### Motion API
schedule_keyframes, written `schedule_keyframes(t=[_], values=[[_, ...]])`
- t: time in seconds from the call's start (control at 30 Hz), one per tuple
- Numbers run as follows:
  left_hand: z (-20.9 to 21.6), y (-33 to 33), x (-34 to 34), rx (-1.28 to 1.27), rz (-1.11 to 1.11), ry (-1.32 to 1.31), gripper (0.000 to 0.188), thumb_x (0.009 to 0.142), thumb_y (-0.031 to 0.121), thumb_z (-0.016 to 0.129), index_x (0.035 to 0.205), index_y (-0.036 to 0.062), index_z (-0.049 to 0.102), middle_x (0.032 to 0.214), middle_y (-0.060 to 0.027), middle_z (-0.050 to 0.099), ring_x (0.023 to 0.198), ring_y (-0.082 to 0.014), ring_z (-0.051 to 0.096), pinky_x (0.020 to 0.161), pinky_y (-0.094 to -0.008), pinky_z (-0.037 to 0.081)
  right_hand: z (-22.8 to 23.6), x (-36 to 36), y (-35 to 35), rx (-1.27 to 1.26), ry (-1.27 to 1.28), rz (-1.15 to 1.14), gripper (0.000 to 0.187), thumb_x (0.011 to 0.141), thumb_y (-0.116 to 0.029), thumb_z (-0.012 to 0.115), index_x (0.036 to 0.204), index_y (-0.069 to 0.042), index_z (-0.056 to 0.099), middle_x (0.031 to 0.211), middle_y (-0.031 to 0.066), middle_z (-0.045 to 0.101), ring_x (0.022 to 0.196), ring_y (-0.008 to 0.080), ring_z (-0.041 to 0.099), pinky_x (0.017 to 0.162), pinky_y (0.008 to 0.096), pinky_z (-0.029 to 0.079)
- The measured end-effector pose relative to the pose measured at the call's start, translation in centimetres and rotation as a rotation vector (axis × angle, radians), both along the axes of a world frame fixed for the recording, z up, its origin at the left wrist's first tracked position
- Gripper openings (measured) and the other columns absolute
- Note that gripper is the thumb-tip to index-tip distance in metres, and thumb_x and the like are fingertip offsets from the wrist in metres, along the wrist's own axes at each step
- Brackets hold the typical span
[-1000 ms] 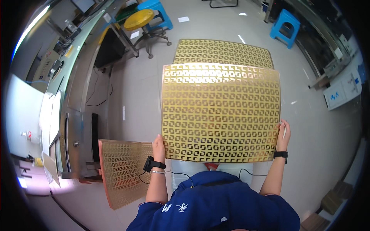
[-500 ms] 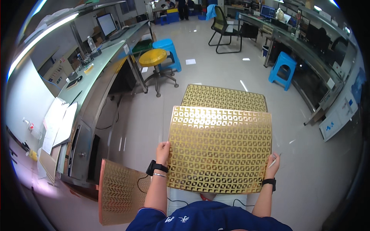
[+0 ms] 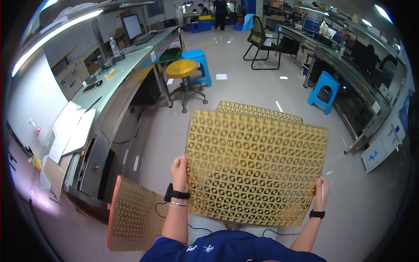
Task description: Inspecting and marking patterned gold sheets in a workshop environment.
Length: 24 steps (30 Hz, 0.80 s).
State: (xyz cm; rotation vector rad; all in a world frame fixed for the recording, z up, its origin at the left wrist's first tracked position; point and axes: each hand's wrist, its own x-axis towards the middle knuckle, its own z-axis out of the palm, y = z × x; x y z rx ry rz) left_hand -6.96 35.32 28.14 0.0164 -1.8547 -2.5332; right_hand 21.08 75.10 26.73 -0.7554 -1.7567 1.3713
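Copper-edged panel (image 3: 135, 216) is standing near left. Left hand (image 3: 179, 174) and right hand (image 3: 321, 195) are gripping opposite side edges of a yellow patterned sheet (image 3: 256, 168), near centre, the right also holding a slim white stick (image 3: 323, 191). Beyond, a yellow stool (image 3: 181, 68) is standing to the left.

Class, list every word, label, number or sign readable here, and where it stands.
Blue shirt: white characters, not copied out here.
White papers: too small.
Bottle label: too blurred.
Left monitor: too small.
White panel, right: blue marks, illegible.
Held patterned panel: no lettering visible.
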Motion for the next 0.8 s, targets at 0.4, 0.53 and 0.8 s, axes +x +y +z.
schedule_keyframes(t=[0.4, 0.53, 0.8], values=[[5.6, 0.5, 0.6, 0.307, -0.206, 0.593, 0.015, 0.087, 0.008, 0.057, 0.100, 0.0018, 0.057, 0.119, -0.0130, 0.052, 0.109, -0.0202, 0.052, 0.095, -0.0339, 0.044, 4.1, -3.7, 2.6, -0.240, 0.836, 0.108, 0.044, 0.097, -0.041, 0.033, 0.129, -0.014, 0.044, 0.137, 0.0051, 0.041, 0.123, 0.0216, 0.040, 0.107, 0.0414, 0.031], [0.6, 0.9, 1.5, 0.351, -0.304, 0.229, 0.029, 0.085, 0.004, 0.057, 0.114, 0.0031, 0.057, 0.132, -0.0128, 0.044, 0.117, -0.0207, 0.049, 0.100, -0.0350, 0.043, 11.2, -6.1, -9.1, -0.581, 0.783, 0.121, 0.059, 0.093, -0.053, 0.026, 0.138, -0.015, 0.033, 0.145, 0.0112, 0.027, 0.134, 0.0260, 0.027, 0.110, 0.0447, 0.027], [-4.1, 1.0, 3.1, 0.095, -0.280, 0.051, 0.041, 0.087, 0.002, 0.057, 0.126, -0.0015, 0.044, 0.120, -0.0138, 0.054, 0.106, -0.0171, 0.055, 0.088, -0.0297, 0.049, 3.0, -5.1, -4.7, -0.904, 0.876, 0.377, 0.059, 0.093, -0.052, 0.030, 0.134, -0.010, 0.038, 0.139, 0.0161, 0.035, 0.126, 0.0263, 0.038, 0.103, 0.0459, 0.036]])
